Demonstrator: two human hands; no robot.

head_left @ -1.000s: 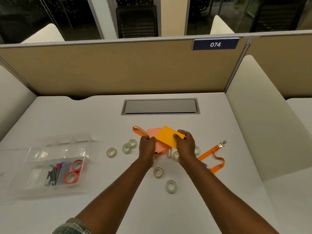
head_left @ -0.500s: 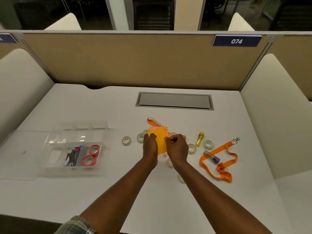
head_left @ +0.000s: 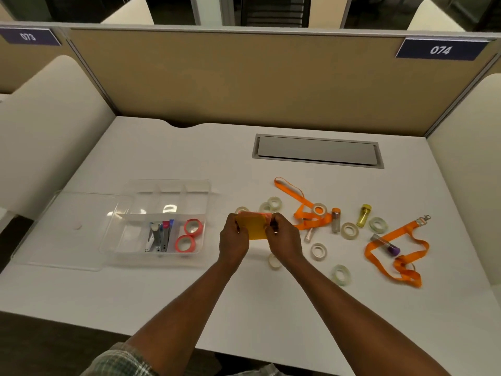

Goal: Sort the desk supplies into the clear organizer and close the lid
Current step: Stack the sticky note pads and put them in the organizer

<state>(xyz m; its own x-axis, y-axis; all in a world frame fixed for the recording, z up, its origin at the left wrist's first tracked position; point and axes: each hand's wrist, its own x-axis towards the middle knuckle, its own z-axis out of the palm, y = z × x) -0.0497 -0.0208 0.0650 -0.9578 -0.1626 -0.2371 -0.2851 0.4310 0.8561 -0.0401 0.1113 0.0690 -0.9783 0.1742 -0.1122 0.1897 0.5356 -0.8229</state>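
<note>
Both hands hold a stack of orange and pink sticky notes (head_left: 253, 226) above the desk, just right of the clear organizer (head_left: 141, 196). My left hand (head_left: 233, 240) grips its left edge and my right hand (head_left: 282, 238) pinches its right edge. The organizer's lid (head_left: 62, 229) lies open to the left. Its front compartments hold a stapler and pens (head_left: 160, 236) and two red tape rolls (head_left: 189, 234). Several clear tape rolls (head_left: 318, 251), small vials (head_left: 363, 215) and two orange lanyards (head_left: 390, 248) lie scattered to the right.
A grey cable hatch (head_left: 317, 150) is set into the white desk (head_left: 244, 294) behind the supplies. A tan partition (head_left: 244, 77) closes the back and cream side panels (head_left: 48, 126) flank the desk.
The two note pads were brought together into one stack between both hands, and the hands have carried it left toward the organizer. The view has swung left.
</note>
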